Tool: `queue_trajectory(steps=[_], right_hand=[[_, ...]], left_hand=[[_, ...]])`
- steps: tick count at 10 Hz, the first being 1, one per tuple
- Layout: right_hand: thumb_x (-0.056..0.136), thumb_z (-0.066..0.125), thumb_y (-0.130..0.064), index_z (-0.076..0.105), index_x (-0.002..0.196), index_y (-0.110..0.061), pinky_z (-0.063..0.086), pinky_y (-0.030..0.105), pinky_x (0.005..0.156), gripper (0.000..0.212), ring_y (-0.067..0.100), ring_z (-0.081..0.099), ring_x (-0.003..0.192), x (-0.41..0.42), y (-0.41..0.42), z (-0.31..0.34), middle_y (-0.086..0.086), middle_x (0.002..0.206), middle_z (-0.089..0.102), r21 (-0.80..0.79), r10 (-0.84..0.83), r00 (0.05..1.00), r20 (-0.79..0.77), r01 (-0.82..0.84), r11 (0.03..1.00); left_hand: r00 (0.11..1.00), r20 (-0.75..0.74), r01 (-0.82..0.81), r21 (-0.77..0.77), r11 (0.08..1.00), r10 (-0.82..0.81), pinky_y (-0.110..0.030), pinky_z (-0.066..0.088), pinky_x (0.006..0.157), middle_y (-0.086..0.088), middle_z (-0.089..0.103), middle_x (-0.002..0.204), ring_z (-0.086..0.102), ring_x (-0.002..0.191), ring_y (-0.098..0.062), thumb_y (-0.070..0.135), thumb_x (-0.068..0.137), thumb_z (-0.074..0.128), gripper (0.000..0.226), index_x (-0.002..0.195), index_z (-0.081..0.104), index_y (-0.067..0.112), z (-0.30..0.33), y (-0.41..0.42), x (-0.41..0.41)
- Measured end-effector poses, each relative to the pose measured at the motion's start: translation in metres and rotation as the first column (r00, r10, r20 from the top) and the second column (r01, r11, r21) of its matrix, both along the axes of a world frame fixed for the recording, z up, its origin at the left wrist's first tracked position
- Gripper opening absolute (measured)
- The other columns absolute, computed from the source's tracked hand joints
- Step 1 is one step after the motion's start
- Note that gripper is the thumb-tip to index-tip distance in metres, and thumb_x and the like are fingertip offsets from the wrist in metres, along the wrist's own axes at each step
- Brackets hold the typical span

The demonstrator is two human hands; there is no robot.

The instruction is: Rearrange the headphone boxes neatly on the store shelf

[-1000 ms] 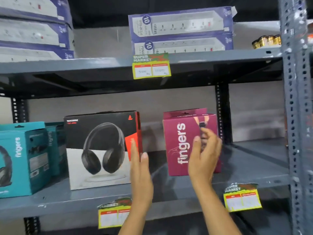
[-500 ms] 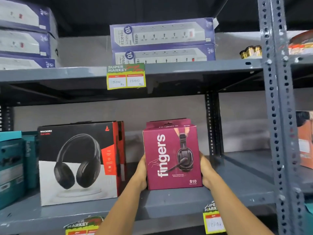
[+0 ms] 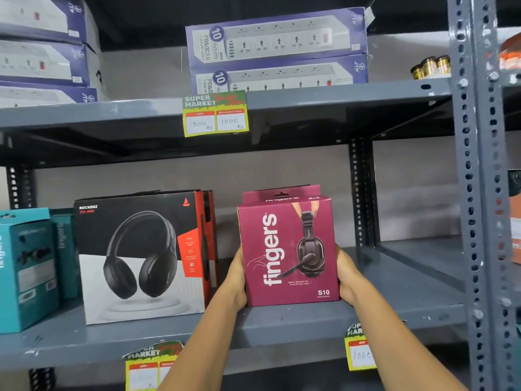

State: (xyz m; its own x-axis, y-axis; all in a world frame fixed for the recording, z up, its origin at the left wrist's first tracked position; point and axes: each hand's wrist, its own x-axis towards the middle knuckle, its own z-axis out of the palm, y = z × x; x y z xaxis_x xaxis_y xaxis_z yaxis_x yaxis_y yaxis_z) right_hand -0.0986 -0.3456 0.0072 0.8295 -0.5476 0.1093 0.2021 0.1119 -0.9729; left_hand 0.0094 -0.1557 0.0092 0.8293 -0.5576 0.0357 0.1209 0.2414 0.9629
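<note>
Since a second ago, both hands have closed on the magenta cardboard headphone box (image 3: pixel 287 249), now turned front-face out.

Head view: I've got left hand (image 3: pixel 236 275) flat on its left side and right hand (image 3: pixel 347 273) on its right side, fingers wrapped behind, clamping it between the palms. It stands upright near the front edge of the grey metal shelf (image 3: pixel 282 325), long axis vertical. Gap separates it from the black-and-white headphone box (image 3: pixel 141 255) to the left; closing that gap means sliding left.

Both forearms reach forward, left hand (image 3: pixel 236 280) and right hand (image 3: pixel 347 276) facing each other, palms inward, fingers hidden.
</note>
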Motion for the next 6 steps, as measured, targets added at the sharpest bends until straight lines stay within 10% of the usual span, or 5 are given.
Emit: queue_trajectory(steps=[3,4,6], right_hand=[[0.091,0.041,-0.060,0.072,0.091,-0.024,0.055,0.034,0.059,0.047,0.026,0.071,0.073,-0.007,0.002,0.003,0.006,0.071,0.078,0.060,-0.034,0.999,0.022,0.033,0.998],[0.093,0.038,-0.056,0.067,0.112,-0.023,0.057,0.046,0.079,0.048,0.031,0.069,0.092,-0.013,0.004,0.000,0.013,0.102,0.075,0.162,-0.120,0.991,0.063,0.108,0.981],[0.093,0.042,-0.052,0.054,0.131,-0.015,0.055,0.047,0.084,0.055,0.035,0.066,0.098,-0.025,0.015,-0.002,0.017,0.121,0.065,0.281,-0.299,0.951,0.081,0.266,0.922]], left_hand=[[1.000,0.004,-0.017,-0.009,1.000,0.017,-0.041,0.059,0.062,-0.011,0.077,0.089,0.074,0.079,-0.030,0.063,0.088,0.042,0.055,0.092,0.072,0.018,0.002,0.001,-0.004],[0.994,-0.078,-0.084,-0.029,0.996,0.081,-0.037,0.058,0.057,-0.009,0.078,0.079,0.074,0.070,-0.027,0.065,0.090,0.033,0.062,0.085,0.073,0.018,-0.002,0.001,-0.013],[0.981,-0.038,-0.191,-0.047,0.980,0.190,-0.037,0.049,0.087,-0.007,0.068,0.116,0.065,0.095,-0.020,0.062,0.092,0.027,0.058,0.114,0.062,0.021,-0.007,0.011,-0.029]])
